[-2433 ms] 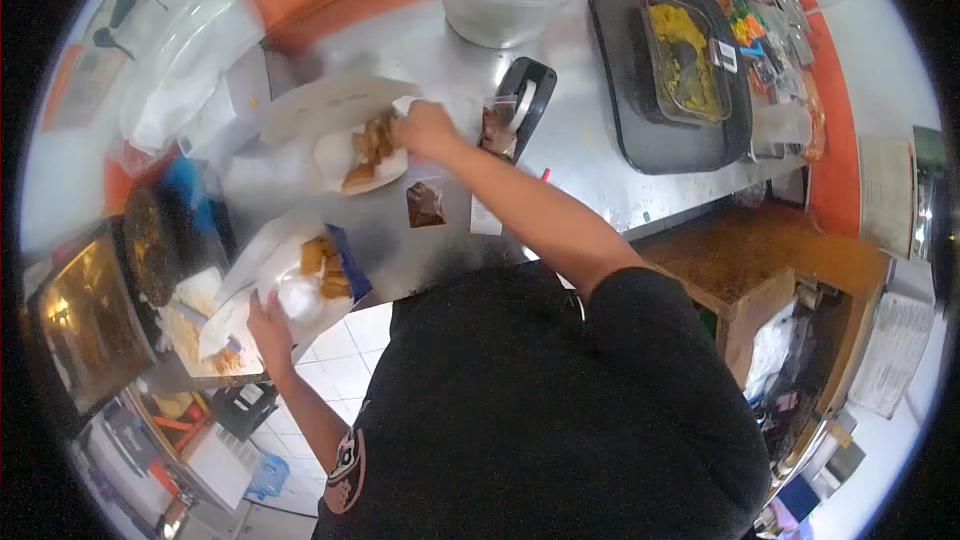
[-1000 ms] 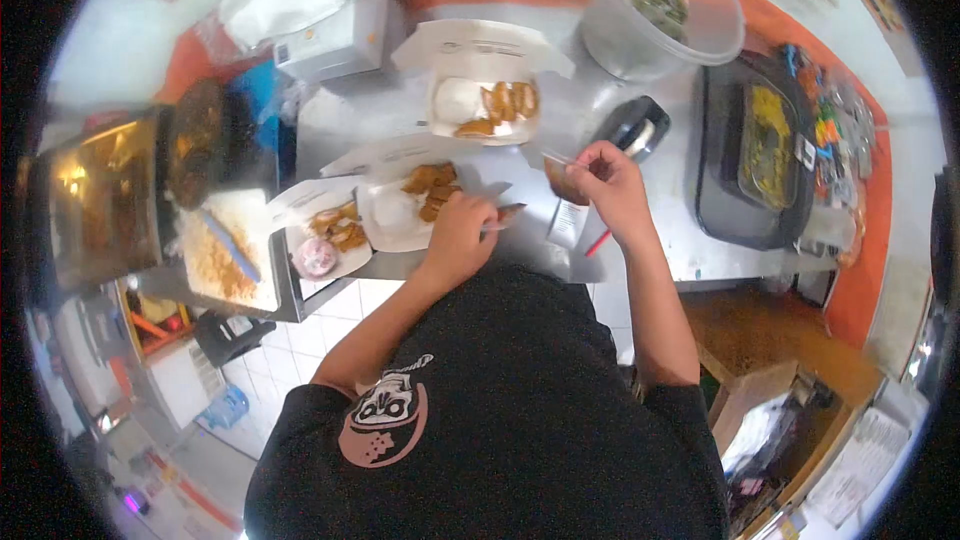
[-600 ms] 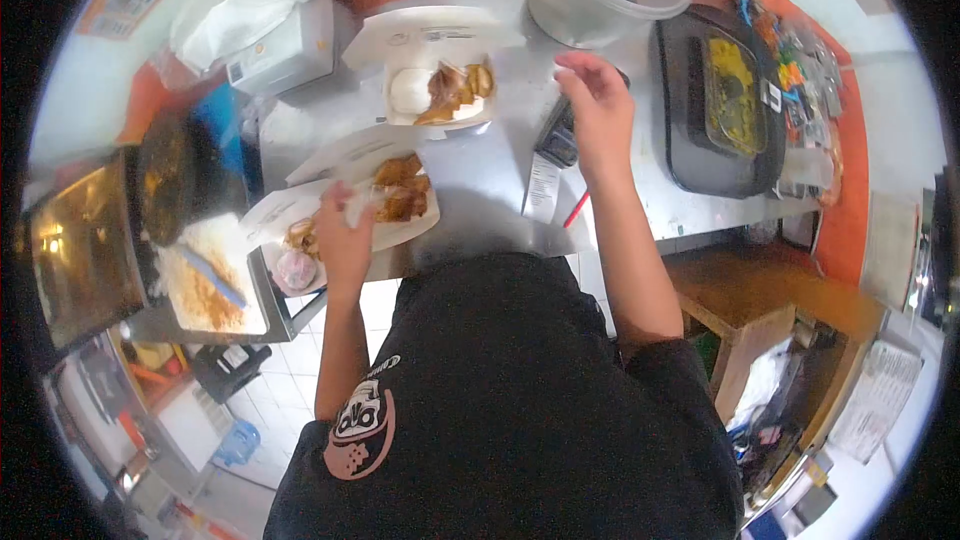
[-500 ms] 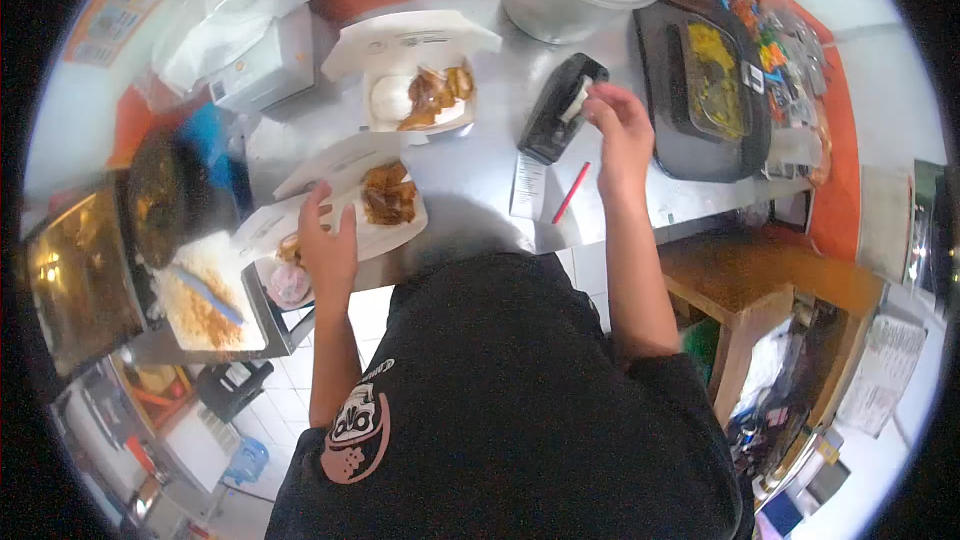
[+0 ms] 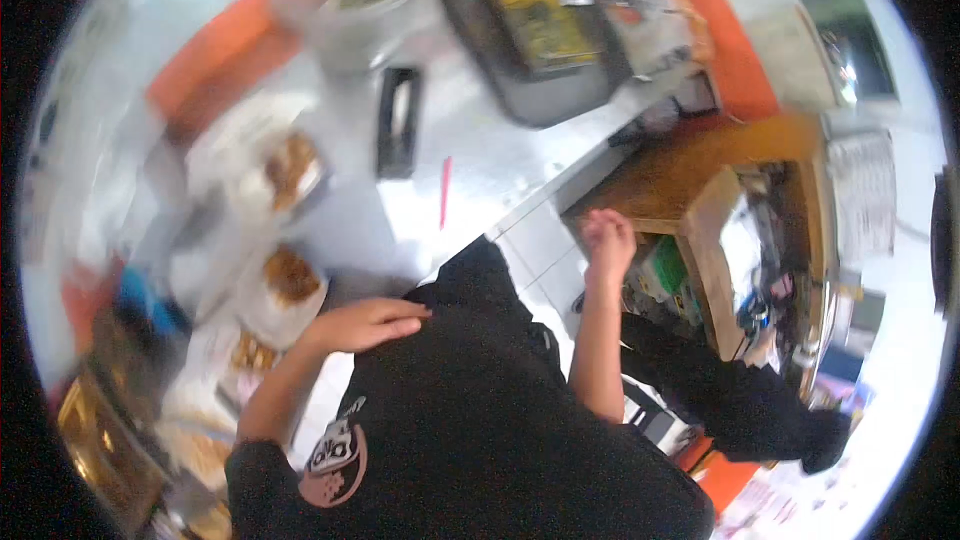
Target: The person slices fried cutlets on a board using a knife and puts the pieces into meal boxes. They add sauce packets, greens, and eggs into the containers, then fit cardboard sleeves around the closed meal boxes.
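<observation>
My left hand [image 5: 375, 325] lies over the front of my black shirt, fingers stretched out and close together, holding nothing that shows. Out beyond the counter's edge, my right hand [image 5: 608, 238] is raised with its fingers curled in; nothing shows in them. Near the left hand is a paper box with brown food [image 5: 291, 275], on the counter [image 5: 420, 250]. Another box with brown food [image 5: 293, 172] stands behind it, and more food [image 5: 252, 351] lies nearer me. A red stick, perhaps a pen [image 5: 446, 193], lies beside a black oblong holder [image 5: 384, 145] with a white piece in it.
A clear tub [image 5: 350, 45] with greens and a black tray [image 5: 478, 50] carrying a container of yellow food [image 5: 545, 25] stand at the back. A wooden shelf unit [image 5: 650, 170] is at my right. Below it extends a black cloth shape [image 5: 730, 400], possibly a person's clothing.
The view has swung right. My left hand has come away from the near food box to my shirt front. My right hand has left the black holder and moved off the counter.
</observation>
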Available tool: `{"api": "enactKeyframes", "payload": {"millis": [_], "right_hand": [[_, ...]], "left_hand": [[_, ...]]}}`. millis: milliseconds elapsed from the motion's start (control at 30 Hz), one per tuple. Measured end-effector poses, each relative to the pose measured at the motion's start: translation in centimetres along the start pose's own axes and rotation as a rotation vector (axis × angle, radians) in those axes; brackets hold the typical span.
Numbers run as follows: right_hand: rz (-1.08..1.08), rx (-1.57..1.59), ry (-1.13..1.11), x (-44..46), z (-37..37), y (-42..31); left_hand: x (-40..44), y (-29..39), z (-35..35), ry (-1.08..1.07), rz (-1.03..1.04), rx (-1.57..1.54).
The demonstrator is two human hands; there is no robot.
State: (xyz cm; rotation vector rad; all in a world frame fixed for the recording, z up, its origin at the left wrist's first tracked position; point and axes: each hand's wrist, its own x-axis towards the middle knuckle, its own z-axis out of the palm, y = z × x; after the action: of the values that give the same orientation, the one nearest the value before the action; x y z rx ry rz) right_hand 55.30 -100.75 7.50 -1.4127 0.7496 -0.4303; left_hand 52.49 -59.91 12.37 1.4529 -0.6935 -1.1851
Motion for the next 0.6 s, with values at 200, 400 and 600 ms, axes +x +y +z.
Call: {"api": "enactKeyframes", "payload": {"millis": [200, 400, 600], "right_hand": [[0.059, 0.072, 0.094, 10.7, -2.3, 0.4], [-0.051, 0.18, 0.043, 30.0, -1.3, -1.1], [-0.1, 0.14, -0.054, 42.2, 3.0, -6.9]], "left_hand": [[13.9, 9.3, -1.8, -0.34, 0.417, -0.017], [28.6, 3.8, -5.3, -0.212, -0.078, -0.394], [32.7, 4.5, -7.3, 0.076, -0.25, -0.274]]}}
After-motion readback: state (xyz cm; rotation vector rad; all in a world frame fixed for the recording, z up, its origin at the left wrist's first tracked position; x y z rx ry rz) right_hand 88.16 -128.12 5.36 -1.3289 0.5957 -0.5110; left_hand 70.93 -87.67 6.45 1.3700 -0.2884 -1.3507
